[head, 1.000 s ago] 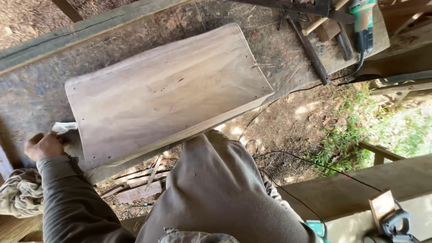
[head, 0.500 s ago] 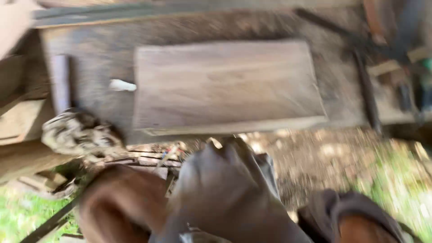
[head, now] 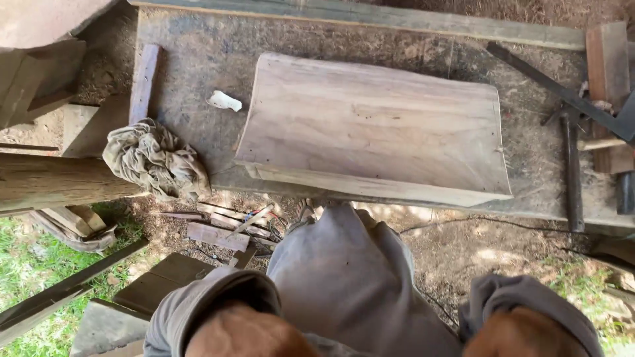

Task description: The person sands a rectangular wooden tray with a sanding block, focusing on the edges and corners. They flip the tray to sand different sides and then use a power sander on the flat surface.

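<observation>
A broad, slightly curved wooden slab (head: 377, 125) lies flat on a rough workbench (head: 192, 59). Neither hand touches it. My left hand (head: 248, 334) and my right hand (head: 522, 334) are pulled back close to the camera at the bottom edge. Each shows only as a patch of skin coming out of a grey sleeve. The fingers are cut off by the frame, so I cannot tell what they hold. My knee in grey trousers (head: 350, 277) is between them, just below the slab's near edge.
A crumpled cloth (head: 155, 158) and a small white scrap (head: 223, 100) lie left of the slab. A metal square (head: 555, 86), a dark long tool (head: 572, 165) and a wooden block (head: 605, 73) sit at the right. Wood offcuts (head: 211, 235) litter the ground; a log (head: 53, 182) juts from the left.
My left hand has left the slab's left end, where it held something white, and both hands have drawn back toward the camera. The white scrap now lies on the bench. The view has swung.
</observation>
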